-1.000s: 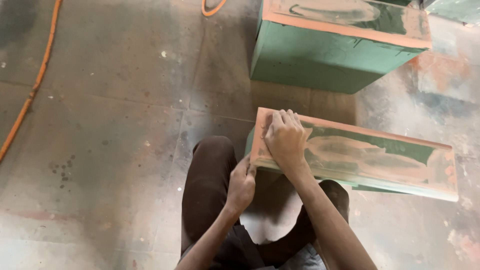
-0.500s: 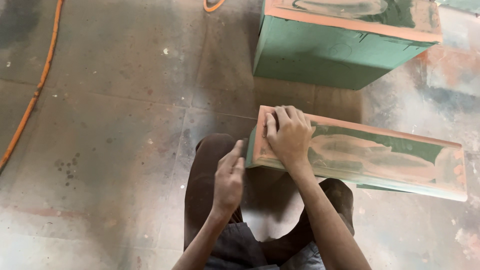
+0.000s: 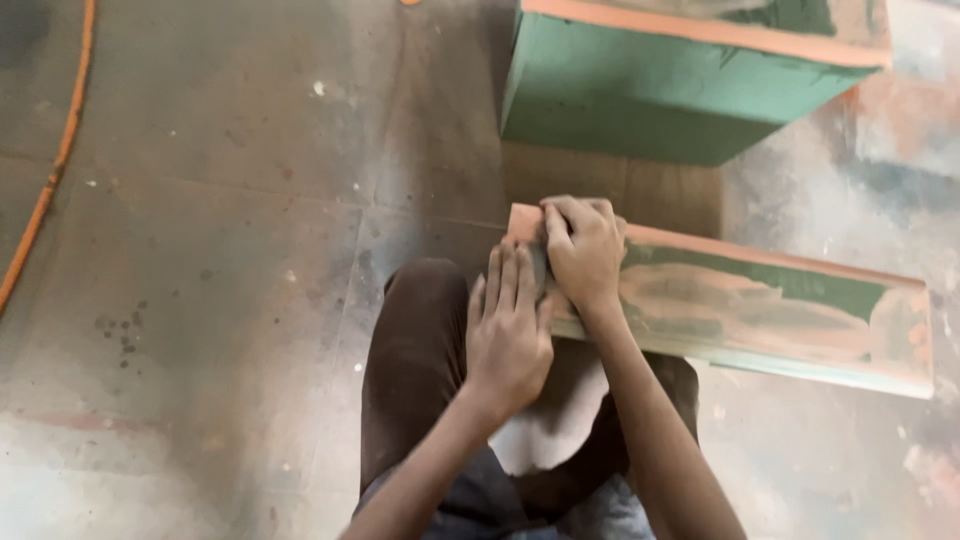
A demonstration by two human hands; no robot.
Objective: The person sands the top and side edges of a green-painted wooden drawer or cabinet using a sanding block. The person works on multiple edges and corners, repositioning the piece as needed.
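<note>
Now | right hand [image 3: 585, 250] fingers flat on green-orange board [image 3: 760, 305] | left hand [image 3: 510, 335] fingers together beside

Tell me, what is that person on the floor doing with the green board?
A person sits on the concrete floor with a long green board resting across their lap. Much of its top is rubbed down to an orange-pink colour. The right hand presses flat on the near end of the board, and the left hand lies beside it at the board's edge. A big green box stands just beyond, and an orange cable runs along the floor on the left.
</note>
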